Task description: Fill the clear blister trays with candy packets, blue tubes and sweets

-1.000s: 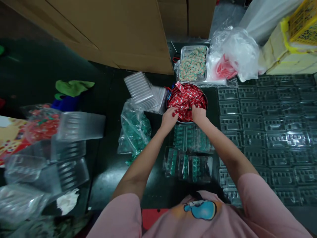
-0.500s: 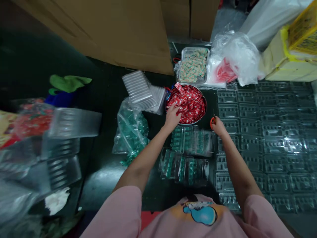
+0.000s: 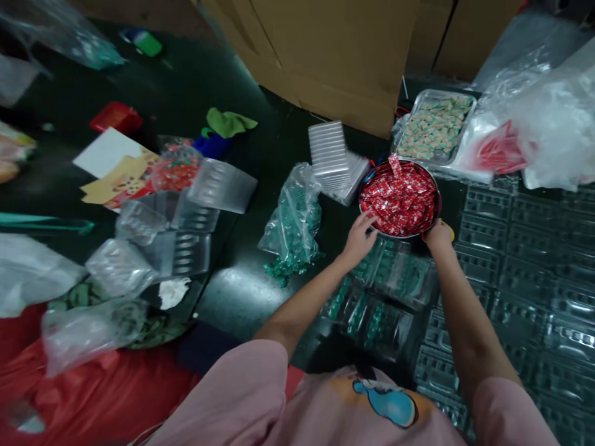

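A round metal bowl full of small red patterned packets point(image 3: 400, 198) stands in front of me. My left hand point(image 3: 362, 235) is at its lower left rim, fingers apart, with no object in it. At the lower right rim is my right hand point(image 3: 437, 235), its fingers closed; a yellow-orange loop point(image 3: 447, 232), like a scissors handle, shows beside it. Just below the bowl lie clear plastic trays point(image 3: 395, 272) with green pieces in them.
Empty clear trays point(image 3: 483, 229) cover the right side. A tray of small wrapped pieces point(image 3: 437, 127) and plastic bags point(image 3: 553, 124) lie behind. Left of the bowl are stacked clear lids point(image 3: 330, 155) and a bag of green pieces point(image 3: 297, 217). Cardboard point(image 3: 325, 56) stands at the back.
The view has swung left, so things appear further right. My left hand has drawn back from the packets to the rim. My right hand has moved in to the bowl's right rim.
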Demonstrator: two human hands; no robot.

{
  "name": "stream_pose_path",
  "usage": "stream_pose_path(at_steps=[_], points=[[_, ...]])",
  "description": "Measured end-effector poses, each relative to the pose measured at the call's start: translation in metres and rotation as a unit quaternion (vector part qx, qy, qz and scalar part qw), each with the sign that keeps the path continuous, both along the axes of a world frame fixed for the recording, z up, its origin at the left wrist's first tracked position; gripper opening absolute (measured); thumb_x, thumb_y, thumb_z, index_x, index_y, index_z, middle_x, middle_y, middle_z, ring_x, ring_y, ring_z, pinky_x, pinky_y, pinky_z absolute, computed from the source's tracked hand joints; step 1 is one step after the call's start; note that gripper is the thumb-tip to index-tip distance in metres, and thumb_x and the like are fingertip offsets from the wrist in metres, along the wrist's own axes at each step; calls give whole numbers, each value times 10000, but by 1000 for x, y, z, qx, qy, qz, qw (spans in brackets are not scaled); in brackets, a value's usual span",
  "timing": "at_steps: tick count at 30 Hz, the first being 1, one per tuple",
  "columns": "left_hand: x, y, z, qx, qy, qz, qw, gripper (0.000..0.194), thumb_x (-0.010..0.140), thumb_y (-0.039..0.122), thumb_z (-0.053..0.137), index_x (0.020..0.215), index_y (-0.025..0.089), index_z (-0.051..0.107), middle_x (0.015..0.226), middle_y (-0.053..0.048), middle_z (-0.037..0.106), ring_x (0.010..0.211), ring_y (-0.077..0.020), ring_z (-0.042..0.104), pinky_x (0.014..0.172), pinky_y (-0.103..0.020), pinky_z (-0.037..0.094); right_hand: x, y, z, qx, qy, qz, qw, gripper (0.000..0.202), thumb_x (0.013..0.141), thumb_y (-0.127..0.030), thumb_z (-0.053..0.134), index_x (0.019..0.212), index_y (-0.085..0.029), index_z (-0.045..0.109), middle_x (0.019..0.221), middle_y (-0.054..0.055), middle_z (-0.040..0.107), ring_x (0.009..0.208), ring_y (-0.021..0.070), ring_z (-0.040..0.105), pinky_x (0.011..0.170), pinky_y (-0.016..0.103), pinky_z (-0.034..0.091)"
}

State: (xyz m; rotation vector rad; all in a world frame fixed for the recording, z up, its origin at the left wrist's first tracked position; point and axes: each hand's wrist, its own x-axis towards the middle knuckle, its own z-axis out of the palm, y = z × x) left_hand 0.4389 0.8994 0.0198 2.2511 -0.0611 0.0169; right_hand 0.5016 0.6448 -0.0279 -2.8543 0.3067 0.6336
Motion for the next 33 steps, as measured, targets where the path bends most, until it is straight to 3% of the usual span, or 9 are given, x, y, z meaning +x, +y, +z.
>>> stream_pose_path(at_steps=[4, 7, 10, 13, 16, 19, 24, 30, 33], points=[[38, 12, -5, 56, -22, -36, 998, 539, 842, 155, 513, 1375, 230, 501, 1521, -112, 357, 1401, -251, 356, 1164, -441, 308, -2, -3, 25, -22, 38, -27, 999, 352, 860, -172, 467, 1167, -76, 610, 1039, 231, 653, 1001, 291, 641, 864, 382, 475], [76, 11, -12, 120, -14, -101, 988, 721, 761, 175, 650, 1442, 202, 412, 1584, -152, 213, 1459, -335, 196, 1178, -500, 233, 1, -3, 47, 10, -98, -52, 994, 396, 899, -181, 398, 1245, -135, 585, 1129, 194, 626, 1054, 272, 608, 910, 384, 464], [106, 2, -19, 191, 32, -159, 968, 925, 638, 233, 799, 1460, 212, 376, 1602, -183, 122, 1460, -435, 63, 1140, -629, 180, 15, 7, 60, 92, -219, 27, 971, 493, 897, -189, 407, 1386, -163, 470, 1284, 173, 539, 1177, 265, 521, 1010, 410, 417], [123, -10, -25, 242, 77, -176, 951, 991, 570, 276, 857, 1445, 286, 393, 1614, -159, 78, 1441, -489, 66, 1060, -728, 213, 39, 23, 56, 138, -206, 148, 957, 663, 825, -157, 527, 1467, -171, 360, 1440, 174, 397, 1323, 286, 378, 1090, 451, 343], [126, -20, -28, 263, 80, -165, 947, 896, 572, 255, 858, 1379, 321, 475, 1615, -130, 102, 1413, -504, 141, 1007, -754, 266, 61, 39, 44, 114, -151, 196, 962, 843, 750, -149, 636, 1506, -183, 267, 1538, 192, 236, 1396, 347, 243, 1090, 527, 316], [121, -24, -27, 258, 69, -159, 950, 660, 634, 190, 807, 1245, 314, 591, 1595, -95, 197, 1388, -482, 206, 989, -756, 285, 74, 54, 36, 74, -116, 189, 972, 874, 752, -160, 655, 1515, -237, 236, 1551, 190, 201, 1376, 402, 229, 1024, 591, 358], [113, -24, -23, 233, 41, -141, 961, 341, 784, 116, 611, 1075, 279, 680, 1493, -69, 408, 1311, -375, 367, 997, -634, 379, 74, 70, 42, 58, -116, 194, 972, 629, 872, -128, 488, 1473, -256, 358, 1412, 195, 388, 1261, 353, 349, 976, 520, 417], [119, -14, -11, 170, -18, -183, 968, 410, 737, 7, 509, 1032, 224, 693, 1355, -89, 562, 1254, -264, 487, 1061, -476, 386, 66, 69, 50, 74, -117, 203, 969, 439, 942, -131, 335, 1314, -193, 558, 1206, 166, 550, 1133, 262, 478, 980, 386, 417], [115, -7, 0, 110, -34, -136, 984, 391, 707, 13, 529, 1003, 216, 683, 1313, -76, 597, 1244, -240, 516, 1078, -424, 394, 62, 66, 54, 109, -116, 182, 970, 377, 939, -140, 378, 1246, -147, 596, 1154, 153, 596, 1069, 227, 544, 969, 343, 417]])
